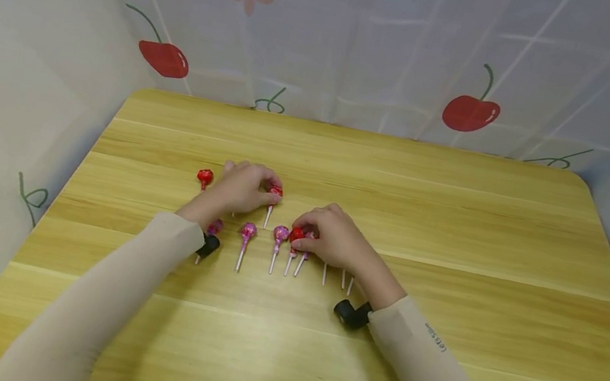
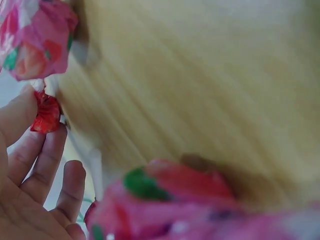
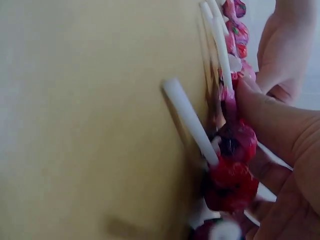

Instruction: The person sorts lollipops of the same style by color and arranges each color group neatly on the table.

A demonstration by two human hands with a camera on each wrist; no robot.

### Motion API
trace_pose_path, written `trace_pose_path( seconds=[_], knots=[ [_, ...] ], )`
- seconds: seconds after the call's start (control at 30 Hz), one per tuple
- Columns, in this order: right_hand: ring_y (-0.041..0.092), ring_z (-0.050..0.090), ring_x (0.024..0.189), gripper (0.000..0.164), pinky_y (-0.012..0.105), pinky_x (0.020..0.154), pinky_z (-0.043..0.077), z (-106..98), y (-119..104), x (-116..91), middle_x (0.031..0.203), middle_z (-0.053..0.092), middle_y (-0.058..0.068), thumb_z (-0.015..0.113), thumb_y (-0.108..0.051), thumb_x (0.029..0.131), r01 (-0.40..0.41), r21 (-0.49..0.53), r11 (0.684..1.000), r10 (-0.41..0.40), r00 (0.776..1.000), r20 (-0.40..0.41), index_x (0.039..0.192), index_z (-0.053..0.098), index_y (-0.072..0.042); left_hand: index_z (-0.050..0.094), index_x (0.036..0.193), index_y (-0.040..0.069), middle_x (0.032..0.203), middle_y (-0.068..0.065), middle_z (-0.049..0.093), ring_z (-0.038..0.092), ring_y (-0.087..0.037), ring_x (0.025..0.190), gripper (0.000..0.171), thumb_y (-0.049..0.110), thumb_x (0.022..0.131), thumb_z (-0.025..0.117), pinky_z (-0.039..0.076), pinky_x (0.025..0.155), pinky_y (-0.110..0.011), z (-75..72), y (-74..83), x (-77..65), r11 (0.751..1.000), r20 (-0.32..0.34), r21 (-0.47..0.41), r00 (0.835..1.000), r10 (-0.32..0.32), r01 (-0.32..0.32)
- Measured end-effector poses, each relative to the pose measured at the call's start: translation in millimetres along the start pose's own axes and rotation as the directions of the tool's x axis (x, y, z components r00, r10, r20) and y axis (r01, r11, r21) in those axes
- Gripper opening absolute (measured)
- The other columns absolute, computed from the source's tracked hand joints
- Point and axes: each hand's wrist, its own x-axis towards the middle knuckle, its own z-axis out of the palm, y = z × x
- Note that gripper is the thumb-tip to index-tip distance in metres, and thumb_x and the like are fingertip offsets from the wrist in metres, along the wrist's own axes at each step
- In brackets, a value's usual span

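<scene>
My left hand (image 1: 244,188) pinches the head of a red-wrapped lollipop (image 1: 277,192) between thumb and fingers, its white stick pointing toward me. In the left wrist view the red lollipop (image 2: 47,114) sits between thumb and fingertips, near a pink lollipop (image 2: 37,40). To the right, my right hand (image 1: 333,236) pinches another red lollipop (image 1: 297,235) by its head. Pink-purple lollipops lie close on either side of it, one at the left (image 1: 281,234). Under that hand several white sticks (image 1: 325,274) stick out, their heads hidden. The right wrist view shows dark red (image 3: 231,185) heads below the thumb.
A red lollipop (image 1: 205,177) lies at the far left. Two pink-purple lollipops, one by the left wrist (image 1: 215,227) and one beside it (image 1: 249,231), lie on the wooden table (image 1: 275,362). A printed curtain (image 1: 343,41) rises behind the table's back edge.
</scene>
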Motion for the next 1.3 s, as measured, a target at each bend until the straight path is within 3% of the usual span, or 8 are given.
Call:
trace_pose_path(
  seconds=[0.2,0.4,0.73,1.03,1.3],
  knots=[
    [0.018,0.058,0.106,0.027,0.039,0.1,0.045,-16,6,7,0.108,0.07,-0.003,0.074,-0.029,0.09,-0.051,0.102,0.993,0.046,0.998,0.044,0.115,0.071,-0.017,0.073,0.109,0.02,0.113,0.003,0.073,0.057,-0.023,0.105,0.024,0.038,0.093,0.07,0.025,0.09,-0.043,1.1,1.5,0.1,1.0,-0.021,0.012,1.0,0.017,-0.017],
    [0.02,0.061,0.114,0.029,0.042,0.101,0.048,-33,14,25,0.117,0.069,0.001,0.072,-0.027,0.092,-0.115,0.19,0.975,0.115,0.993,0.016,0.118,0.069,-0.015,0.074,0.107,0.021,0.108,0.004,0.074,0.061,-0.021,0.104,0.024,0.038,0.091,0.072,0.025,0.089,-0.042,3.0,1.3,1.9,0.999,-0.031,0.023,0.999,0.026,-0.025],
    [0.02,0.063,0.107,0.026,0.039,0.099,0.048,-36,18,47,0.11,0.071,0.004,0.073,-0.02,0.092,-0.131,0.183,0.974,0.125,0.991,0.04,0.115,0.07,-0.01,0.075,0.107,0.02,0.107,0.004,0.074,0.062,-0.02,0.104,0.025,0.038,0.09,0.073,0.025,0.087,-0.042,3.8,3.3,2.5,0.999,-0.033,0.035,0.999,0.034,-0.033],
    [0.021,0.065,0.108,0.026,0.038,0.101,0.048,-30,18,53,0.113,0.071,0.007,0.07,-0.019,0.093,-0.136,0.146,0.98,0.124,0.989,0.085,0.116,0.07,-0.006,0.074,0.108,0.02,0.11,0.003,0.074,0.061,-0.022,0.103,0.026,0.038,0.09,0.073,0.024,0.088,-0.043,3.7,0.9,1.9,0.999,-0.035,0.046,0.999,0.021,-0.02],
    [0.021,0.065,0.108,0.027,0.038,0.1,0.049,-28,14,55,0.113,0.072,0.008,0.071,-0.017,0.093,-0.128,0.14,0.982,0.118,0.99,0.071,0.117,0.07,-0.005,0.073,0.109,0.02,0.114,0.002,0.073,0.061,-0.023,0.105,0.026,0.038,0.091,0.072,0.025,0.089,-0.043,4.2,0.9,1.0,0.997,-0.04,0.067,0.999,0.027,-0.024]
  ],
)
